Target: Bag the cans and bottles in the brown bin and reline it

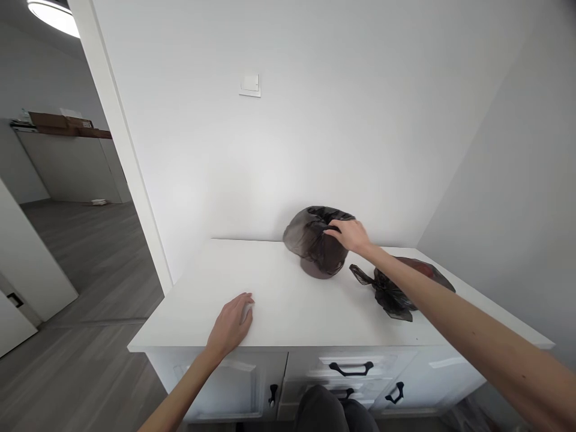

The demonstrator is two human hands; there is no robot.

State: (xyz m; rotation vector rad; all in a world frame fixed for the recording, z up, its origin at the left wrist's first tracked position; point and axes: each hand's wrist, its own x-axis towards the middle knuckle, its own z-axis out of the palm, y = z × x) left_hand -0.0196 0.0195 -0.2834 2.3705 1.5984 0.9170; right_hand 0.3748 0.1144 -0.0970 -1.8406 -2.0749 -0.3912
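Right now the fingers of my right hand (pixel 351 235) are pinched on the dark plastic bag (pixel 299 234), near its upper right side, though the far fingertips sink among the folds and I cannot make out each one. The bag sits toward the back of the white tabletop (pixel 270 300), close to the wall (pixel 360 132), draped about a round brown thing (pixel 315 270). Only the lower part of that shows bare; the rest is dimmed by the film, so I cannot tell what it is, nor whether the bag is pulled over it or bunches out of it.

My left hand (pixel 231 327) rests near the front edge, thumb a little apart from the loosely curved fingers, holding nothing I can see; the palm is hidden.

To the right lies a second, knotted bag (pixel 389 294), its loose ends pointing at the first. My right forearm (pixel 432 300) crosses in front and covers much of it. Something reddish (pixel 418 267) shows through the film, too blurred to name. Below, my knees (pixel 321 411) block part of the lower drawer handle (pixel 344 393), and the picture's bottom edge cuts off both forearms.
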